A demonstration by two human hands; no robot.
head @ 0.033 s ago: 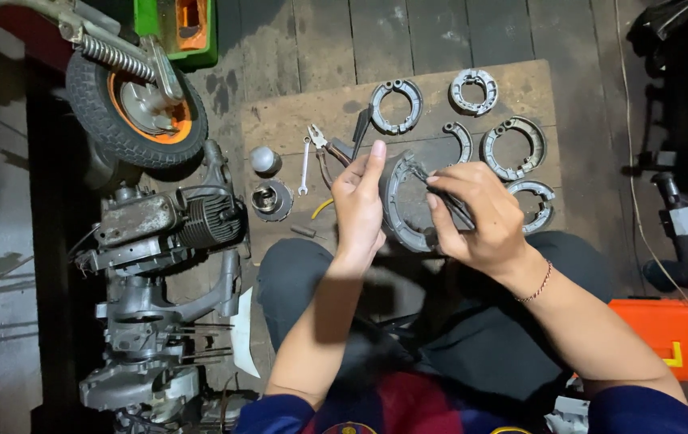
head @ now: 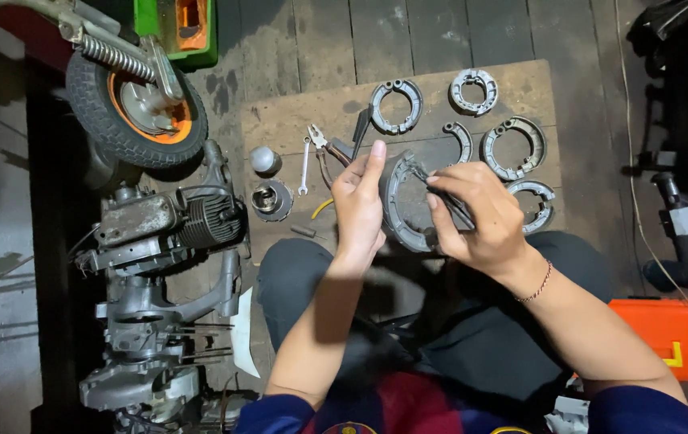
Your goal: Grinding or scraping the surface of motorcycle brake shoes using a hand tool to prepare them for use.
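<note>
grey metal part: a curved brake shoe (head: 402, 207) sits at frame centre, held up off the board between both hands, above the person's lap.
left hand: left hand (head: 358, 202) grips the shoe's left edge, fingers pressed together and upright, thumb behind; likely steadying the part so it does not turn.
right hand: right hand (head: 476, 215) is curled, fingertips pinching a thin dark tool (head: 450, 201) whose tip meets the shoe's inner curve; the tool's kind is too small to tell.
hold reason: two-handed hold keeps the work close under the head camera, judged.
spares: four more brake shoes lie flat on the board, upper centre (head: 396, 105), upper right (head: 473, 90), right of centre (head: 513, 148), and one (head: 532, 202) just beside the right hand; laid apart, probably for sorting.
hand tools: pliers (head: 321, 145) and a small spanner (head: 304, 166) lie left of the left hand, within reach.
piston parts: two round metal pieces (head: 271, 199) near the board's left edge.
surface: worn wooden board (head: 296, 120) on a dark plank floor (head: 328, 32).
room: engine block (head: 171, 221) and orange-rimmed wheel (head: 135, 108) at left; orange case (head: 665, 337) lower right; dim light.
</note>
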